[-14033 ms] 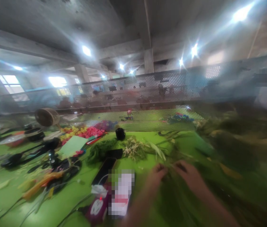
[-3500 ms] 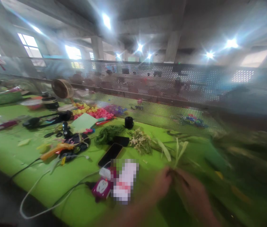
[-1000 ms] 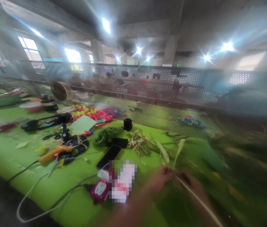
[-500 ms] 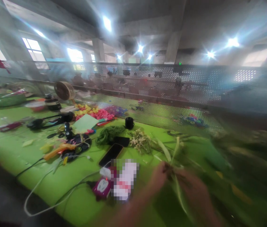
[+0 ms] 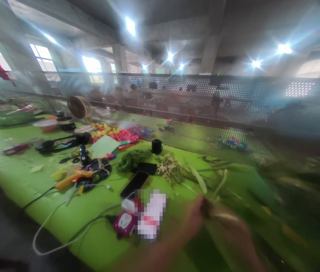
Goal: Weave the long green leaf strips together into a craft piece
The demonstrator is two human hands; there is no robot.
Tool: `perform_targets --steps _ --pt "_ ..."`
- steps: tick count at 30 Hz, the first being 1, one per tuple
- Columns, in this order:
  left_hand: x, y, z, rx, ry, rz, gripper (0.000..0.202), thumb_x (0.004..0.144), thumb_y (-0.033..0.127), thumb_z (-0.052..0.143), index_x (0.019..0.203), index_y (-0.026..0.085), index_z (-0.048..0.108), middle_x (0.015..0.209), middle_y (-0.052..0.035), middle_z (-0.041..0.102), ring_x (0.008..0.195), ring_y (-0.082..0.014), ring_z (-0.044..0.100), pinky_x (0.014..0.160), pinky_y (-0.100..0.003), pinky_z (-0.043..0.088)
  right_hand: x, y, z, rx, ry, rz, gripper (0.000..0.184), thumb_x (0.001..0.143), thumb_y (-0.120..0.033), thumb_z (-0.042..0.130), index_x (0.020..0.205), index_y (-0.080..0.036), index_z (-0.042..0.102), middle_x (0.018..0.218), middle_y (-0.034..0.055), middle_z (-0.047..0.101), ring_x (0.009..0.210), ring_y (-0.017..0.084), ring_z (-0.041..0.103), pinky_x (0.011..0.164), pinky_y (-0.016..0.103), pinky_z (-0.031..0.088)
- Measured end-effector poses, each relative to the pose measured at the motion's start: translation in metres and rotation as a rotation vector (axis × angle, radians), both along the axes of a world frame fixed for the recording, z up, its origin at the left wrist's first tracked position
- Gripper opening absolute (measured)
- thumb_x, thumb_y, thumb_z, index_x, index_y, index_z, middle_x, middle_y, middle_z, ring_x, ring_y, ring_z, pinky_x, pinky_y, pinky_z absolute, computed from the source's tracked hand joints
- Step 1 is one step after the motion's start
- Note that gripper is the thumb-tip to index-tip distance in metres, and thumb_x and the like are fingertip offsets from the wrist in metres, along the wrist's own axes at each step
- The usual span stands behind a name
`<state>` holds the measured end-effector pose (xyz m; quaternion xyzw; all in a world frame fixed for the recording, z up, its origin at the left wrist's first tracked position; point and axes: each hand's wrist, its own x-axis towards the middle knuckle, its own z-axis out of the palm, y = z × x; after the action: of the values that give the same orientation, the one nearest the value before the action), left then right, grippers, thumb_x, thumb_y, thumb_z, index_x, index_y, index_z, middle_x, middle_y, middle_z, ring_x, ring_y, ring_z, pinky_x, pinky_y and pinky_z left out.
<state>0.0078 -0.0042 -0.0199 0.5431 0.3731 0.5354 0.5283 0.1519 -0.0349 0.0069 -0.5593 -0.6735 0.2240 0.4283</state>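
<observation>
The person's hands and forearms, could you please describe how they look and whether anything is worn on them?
Both the left hand and the right hand are bare, without gloves. The visible parts of the left forearm and right forearm show no sleeves. Blur makes finer details too unclear to tell.

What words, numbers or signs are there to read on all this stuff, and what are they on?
No word, brand or number can be read.
White-and-red rectangular object: hidden by blurry squares.
Small black device with a white mark: mark too small to read.
Small bright yellow tag: too small to tell if anything is written.
Tiny glowing green spot at the back: too small to tell whether it's a sign.
</observation>
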Motion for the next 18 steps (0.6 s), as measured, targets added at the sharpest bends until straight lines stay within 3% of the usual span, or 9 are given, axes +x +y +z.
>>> perform_targets --steps 3,6,9,13,18 --pt "-0.001 0.003 -0.006 0.009 0.099 0.02 0.011 0.074 0.013 0.051 0.078 0.017 0.06 0.075 -0.003 0.061 0.071 -0.0152 0.052 0.068 -0.026 0.039 0.004 0.001 0.004 -0.108 0.064 0.094 0.019 0.071 -0.038 0.061 0.078 -0.027 0.075 0.087 0.005 0.075 0.081 0.028 0.069 0.074 0.034 0.054" --pt "-0.001 0.003 -0.009 0.051 0.185 0.004 0.023 0.073 0.008 0.047 0.088 0.018 0.062 0.083 -0.0037 0.065 0.076 -0.0159 0.055 0.072 -0.026 0.041 0.007 0.004 0.007 -0.158 0.183 -0.019 0.029 0.075 -0.042 0.057 0.09 -0.022 0.071 0.09 0.0056 0.074 0.082 0.024 0.068 0.073 0.031 0.054" --pt "0.0 -0.001 -0.003 0.09 0.267 0.01 0.026 0.075 0.01 0.046 0.09 0.019 0.064 0.083 -0.0029 0.066 0.076 -0.0162 0.056 0.072 -0.027 0.043 0.009 0.007 0.005 -0.111 0.141 -0.154 0.034 0.072 -0.045 0.06 0.092 -0.019 0.068 0.083 0.0052 0.075 0.074 0.023 0.068 0.069 0.03 0.054" --pt "0.001 -0.007 0.003 0.071 0.268 -0.03 0.02 0.076 0.013 0.047 0.083 0.017 0.065 0.068 -0.0013 0.061 0.063 -0.013 0.051 0.062 -0.024 0.04 0.01 0.006 -0.001 0.015 -0.033 -0.142 0.025 0.074 -0.043 0.061 0.082 -0.022 0.072 0.077 0.0054 0.074 0.072 0.025 0.068 0.069 0.034 0.055" --pt "0.002 -0.009 -0.006 -0.021 -0.032 -0.091 0.02 0.078 0.03 0.053 0.081 0.014 0.065 0.068 -0.0031 0.058 0.062 -0.0127 0.048 0.06 -0.024 0.039 0.002 0.002 -0.012 0.355 -0.171 0.027 0.017 0.079 -0.028 0.057 0.084 -0.029 0.074 0.082 0.0039 0.075 0.075 0.023 0.069 0.07 0.034 0.055"
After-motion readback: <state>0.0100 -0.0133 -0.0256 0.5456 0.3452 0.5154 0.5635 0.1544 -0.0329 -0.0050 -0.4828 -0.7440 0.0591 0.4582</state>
